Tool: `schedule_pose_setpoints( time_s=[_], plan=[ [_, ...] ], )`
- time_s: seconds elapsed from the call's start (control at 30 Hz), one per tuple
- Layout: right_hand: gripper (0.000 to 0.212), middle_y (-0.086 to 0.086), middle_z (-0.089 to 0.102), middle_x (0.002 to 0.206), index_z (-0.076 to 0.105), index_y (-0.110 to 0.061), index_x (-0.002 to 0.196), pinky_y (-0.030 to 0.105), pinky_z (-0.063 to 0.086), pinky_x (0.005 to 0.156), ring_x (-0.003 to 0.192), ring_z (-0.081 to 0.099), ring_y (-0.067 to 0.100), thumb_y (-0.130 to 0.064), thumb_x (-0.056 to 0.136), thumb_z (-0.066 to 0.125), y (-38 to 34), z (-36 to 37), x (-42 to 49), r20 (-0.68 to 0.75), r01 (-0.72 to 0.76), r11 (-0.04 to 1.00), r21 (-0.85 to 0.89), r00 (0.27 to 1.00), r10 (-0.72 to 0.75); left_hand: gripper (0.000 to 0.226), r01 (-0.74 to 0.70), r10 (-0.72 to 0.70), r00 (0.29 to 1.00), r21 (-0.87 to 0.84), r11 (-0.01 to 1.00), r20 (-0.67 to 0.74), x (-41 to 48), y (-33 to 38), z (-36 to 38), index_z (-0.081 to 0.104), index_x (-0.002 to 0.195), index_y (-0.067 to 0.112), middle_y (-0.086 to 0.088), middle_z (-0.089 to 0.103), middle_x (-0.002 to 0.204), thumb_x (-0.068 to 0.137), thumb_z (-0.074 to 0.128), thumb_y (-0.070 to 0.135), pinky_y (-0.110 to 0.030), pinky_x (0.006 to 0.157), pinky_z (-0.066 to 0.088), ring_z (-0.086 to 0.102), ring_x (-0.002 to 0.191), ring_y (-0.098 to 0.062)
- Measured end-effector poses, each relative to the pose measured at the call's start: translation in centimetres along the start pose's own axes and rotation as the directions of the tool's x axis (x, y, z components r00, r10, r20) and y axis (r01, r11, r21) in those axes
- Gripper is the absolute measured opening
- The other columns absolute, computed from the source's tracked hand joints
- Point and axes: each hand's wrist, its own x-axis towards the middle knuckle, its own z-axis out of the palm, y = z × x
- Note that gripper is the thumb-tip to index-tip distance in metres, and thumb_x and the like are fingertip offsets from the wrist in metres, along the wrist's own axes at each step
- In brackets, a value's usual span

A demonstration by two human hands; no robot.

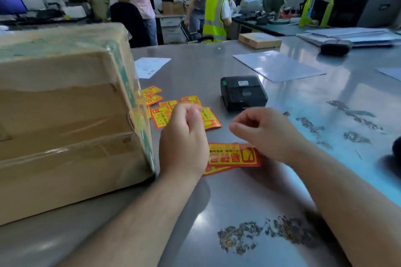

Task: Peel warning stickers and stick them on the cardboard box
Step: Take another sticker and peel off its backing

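Lying on the bench [217, 197] just under and between the two hands, the sticker strip [232, 156] has its long axis running left to right. Its left end disappears behind the left hand [184, 141] and its right end under the heel of the right hand [267, 134]. Both hands hover with fingers curled in, thumb close against forefinger. The fingertips are blurred, so I cannot tell whether either one pinches a peeled sticker or nothing at all.

The cardboard box [65, 115] stands to the left, wrapped in clear film, with its right face just beside the left hand. The left hand is plainly the nearer one to it, and any sticking move would probably travel leftward across a short gap.

Farther off, loose stickers [161, 115] lie scattered between the box and a black label printer [243, 92], some partly covered by the left hand's knuckles.

The box's left side is cut off by the frame, and its far faces are out of sight, so I cannot say whether it already carries stickers. The print on the strip is too small to read.
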Motion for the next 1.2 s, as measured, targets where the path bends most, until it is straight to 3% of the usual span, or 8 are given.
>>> schedule_pose_setpoints(
  time_s=[0.17, 0.33, 0.43, 0.6, 0.73, 0.87, 1.0, 1.2],
  plan=[
    [0.01, -0.017, 0.062, 0.073, 0.068, -0.036, 0.079, 0.018, 0.044, 0.06, 0.069, 0.059, 0.0, -0.045, 0.079, 0.072, 0.2, 0.1, 0.1, 0.094, 0.09, 0.99, -0.11, 0.992, -0.08, 0.037, 0.151, -0.152, 0.988, -0.146, 0.978, 0.007, 0.3, -0.8, -0.2, 0.058, 0.079, 0.023, 0.006, 0.048, 0.061, 0.095, 0.03, 0.041, -0.034, 0.067, 0.041, 0.05, 0.064, -0.009],
    [0.045, -0.016, 0.058, 0.096, 0.069, -0.036, 0.109, 0.026, 0.046, 0.079, 0.088, 0.056, 0.004, -0.056, 0.069, 0.077, 0.4, 0.3, -0.4, 0.257, 0.075, 0.98, -0.186, 0.966, -0.025, 0.029, 0.235, -0.229, 0.972, -0.193, 0.953, 0.051, 0.6, -1.2, -0.3, 0.056, 0.081, 0.026, 0.006, 0.046, 0.061, 0.099, 0.035, 0.018, -0.029, 0.056, 0.036, 0.045, 0.058, -0.011],
    [0.044, -0.014, 0.056, 0.095, 0.072, -0.035, 0.108, 0.024, 0.045, 0.08, 0.089, 0.056, 0.002, -0.053, 0.069, 0.078, 0.1, 0.3, -0.7, 0.273, 0.096, 0.978, -0.187, 0.961, -0.042, 0.028, 0.231, -0.223, 0.973, -0.225, 0.947, 0.061, 0.6, -1.3, -0.6, 0.055, 0.083, 0.026, 0.005, 0.046, 0.059, 0.1, 0.035, 0.016, -0.023, 0.049, 0.033, 0.04, 0.049, -0.006],
    [0.03, -0.011, 0.062, 0.089, 0.076, -0.034, 0.102, 0.03, 0.047, 0.086, 0.088, 0.058, 0.0, -0.044, 0.073, 0.079, -0.3, 0.3, -1.0, 0.278, 0.108, 0.985, -0.137, 0.958, -0.067, 0.027, 0.241, -0.233, 0.971, -0.232, 0.942, 0.058, 0.6, -1.3, -0.7, 0.054, 0.083, 0.026, 0.005, 0.047, 0.061, 0.099, 0.036, 0.015, -0.029, 0.053, 0.033, 0.039, 0.049, -0.008],
    [0.023, -0.011, 0.062, 0.091, 0.077, -0.035, 0.097, 0.038, 0.048, 0.088, 0.091, 0.059, 0.011, -0.041, 0.075, 0.079, -0.5, 0.5, -1.1, 0.252, 0.118, 0.984, -0.134, 0.964, -0.082, 0.025, 0.263, -0.253, 0.965, -0.249, 0.932, 0.072, 0.6, -1.4, -0.8, 0.053, 0.083, 0.026, 0.004, 0.047, 0.061, 0.098, 0.037, 0.015, -0.029, 0.053, 0.033, 0.039, 0.048, -0.006],
    [0.026, -0.01, 0.061, 0.092, 0.077, -0.035, 0.099, 0.04, 0.048, 0.088, 0.091, 0.059, 0.012, -0.044, 0.075, 0.078, -0.2, 0.6, -1.0, 0.261, 0.139, 0.977, -0.16, 0.961, -0.094, 0.023, 0.267, -0.254, 0.964, -0.244, 0.932, 0.083, 0.5, -1.3, -0.8, 0.053, 0.083, 0.026, 0.005, 0.048, 0.061, 0.097, 0.038, 0.015, -0.027, 0.052, 0.036, 0.04, 0.047, -0.003],
    [0.045, -0.013, 0.057, 0.099, 0.072, -0.036, 0.11, 0.035, 0.048, 0.089, 0.095, 0.058, 0.009, -0.053, 0.069, 0.077, 0.2, 0.4, -1.0, 0.286, 0.132, 0.977, -0.169, 0.955, -0.079, 0.023, 0.272, -0.258, 0.962, -0.239, 0.932, 0.088, 0.5, -1.2, -0.7, 0.053, 0.082, 0.026, 0.005, 0.048, 0.062, 0.097, 0.039, 0.015, -0.028, 0.053, 0.036, 0.04, 0.047, -0.004],
    [0.039, -0.013, 0.055, 0.099, 0.074, -0.037, 0.109, 0.031, 0.043, 0.085, 0.096, 0.055, 0.011, -0.049, 0.072, 0.077, 0.2, 0.5, -0.8, 0.281, 0.15, 0.973, -0.176, 0.955, -0.096, 0.022, 0.27, -0.257, 0.963, -0.235, 0.934, 0.085, 0.5, -1.1, -0.7, 0.053, 0.083, 0.025, 0.005, 0.048, 0.062, 0.096, 0.04, 0.015, -0.03, 0.055, 0.035, 0.04, 0.048, -0.005]
  ],
)
